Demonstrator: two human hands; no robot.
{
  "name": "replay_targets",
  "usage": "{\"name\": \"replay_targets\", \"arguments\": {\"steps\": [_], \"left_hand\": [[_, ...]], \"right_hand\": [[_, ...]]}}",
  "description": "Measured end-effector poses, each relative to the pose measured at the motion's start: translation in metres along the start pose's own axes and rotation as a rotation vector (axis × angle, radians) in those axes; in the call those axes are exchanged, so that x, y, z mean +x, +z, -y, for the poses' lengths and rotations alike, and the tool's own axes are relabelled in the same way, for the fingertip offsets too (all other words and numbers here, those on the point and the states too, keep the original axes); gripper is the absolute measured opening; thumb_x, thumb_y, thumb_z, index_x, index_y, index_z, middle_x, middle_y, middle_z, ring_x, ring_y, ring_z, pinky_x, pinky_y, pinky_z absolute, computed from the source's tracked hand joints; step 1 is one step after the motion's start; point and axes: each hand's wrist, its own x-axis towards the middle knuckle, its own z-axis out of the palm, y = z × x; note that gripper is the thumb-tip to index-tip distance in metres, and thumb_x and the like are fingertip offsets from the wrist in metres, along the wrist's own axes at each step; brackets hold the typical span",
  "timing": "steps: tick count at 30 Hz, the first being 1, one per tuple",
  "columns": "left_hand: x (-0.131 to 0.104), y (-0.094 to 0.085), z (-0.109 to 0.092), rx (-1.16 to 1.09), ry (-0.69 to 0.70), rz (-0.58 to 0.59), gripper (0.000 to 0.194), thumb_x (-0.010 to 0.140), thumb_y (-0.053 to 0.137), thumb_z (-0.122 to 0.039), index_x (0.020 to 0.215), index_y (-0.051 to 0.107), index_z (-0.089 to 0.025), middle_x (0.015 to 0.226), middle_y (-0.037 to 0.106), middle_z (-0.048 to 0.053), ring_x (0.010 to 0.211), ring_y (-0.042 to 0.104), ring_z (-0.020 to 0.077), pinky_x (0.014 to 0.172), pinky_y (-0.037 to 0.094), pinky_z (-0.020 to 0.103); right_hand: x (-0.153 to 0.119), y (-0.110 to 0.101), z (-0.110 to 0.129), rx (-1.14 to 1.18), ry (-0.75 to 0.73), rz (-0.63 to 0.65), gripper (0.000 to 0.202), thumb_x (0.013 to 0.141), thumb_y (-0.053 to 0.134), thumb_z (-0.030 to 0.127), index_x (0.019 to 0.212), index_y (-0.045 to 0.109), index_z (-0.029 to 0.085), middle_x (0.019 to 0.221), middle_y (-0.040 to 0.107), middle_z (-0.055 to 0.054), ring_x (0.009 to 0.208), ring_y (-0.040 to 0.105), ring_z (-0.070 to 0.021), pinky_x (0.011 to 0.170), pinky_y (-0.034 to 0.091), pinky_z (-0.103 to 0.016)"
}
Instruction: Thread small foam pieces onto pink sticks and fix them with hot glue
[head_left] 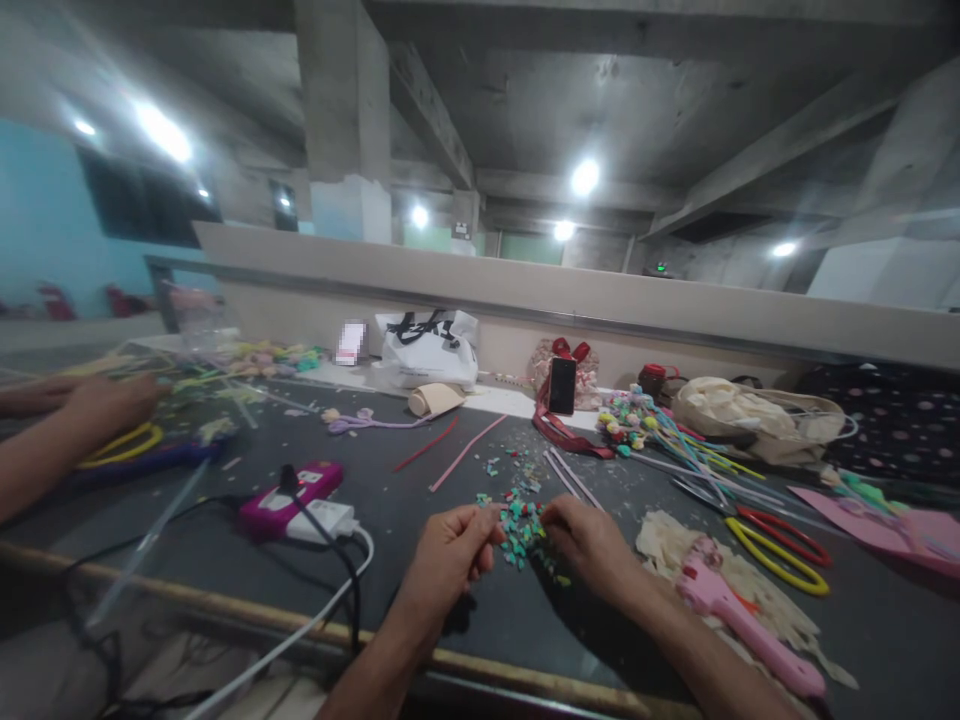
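A loose pile of small green, red and yellow pieces (519, 530) lies on the dark table between my hands. At its left edge is my left hand (456, 548), fingers curled and thumb pressed to the fingertips; what it pinches, if anything, is too small to name. My right hand (583, 540) rests at the pile's right side, its fingers bent down toward the pieces and their tips partly hidden. Beyond the pile lie two pale sticks (574, 478), a pink strip (469, 453) and a red strip (426, 445).
Right: pink glue gun (750, 625) on crumpled cloth, scissors (780, 550), flower bundle (634, 415). Left: magenta power strip (292, 500) with cables, another person's hands (112, 405). Behind: phone (562, 386), white bag (427, 350). The table's front edge (525, 675) runs beneath my forearms.
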Motion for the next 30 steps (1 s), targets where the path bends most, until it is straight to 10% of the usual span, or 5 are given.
{"name": "replay_targets", "arguments": {"steps": [17,30], "left_hand": [[0.001,-0.001,0.001,-0.017,-0.011,-0.021,0.037,0.064,0.047,-0.050,0.055,0.052,-0.014,0.036,0.043,-0.006,0.032,0.033,0.0036,0.032,0.022,0.014],[0.003,0.003,0.006,0.056,0.013,0.018,0.040,0.065,0.045,-0.052,0.056,0.053,-0.014,0.035,0.043,-0.006,0.030,0.032,0.0040,0.032,0.022,0.015]], "right_hand": [[0.003,-0.001,-0.026,0.404,0.269,-0.031,0.022,0.075,0.038,0.028,0.059,0.047,0.016,0.047,0.042,0.006,0.040,0.043,-0.0065,0.042,0.032,-0.017],[0.004,-0.005,-0.022,0.325,0.200,-0.075,0.014,0.067,0.047,0.018,0.075,0.058,0.016,0.060,0.055,0.003,0.055,0.049,-0.0102,0.051,0.036,-0.019]]}}
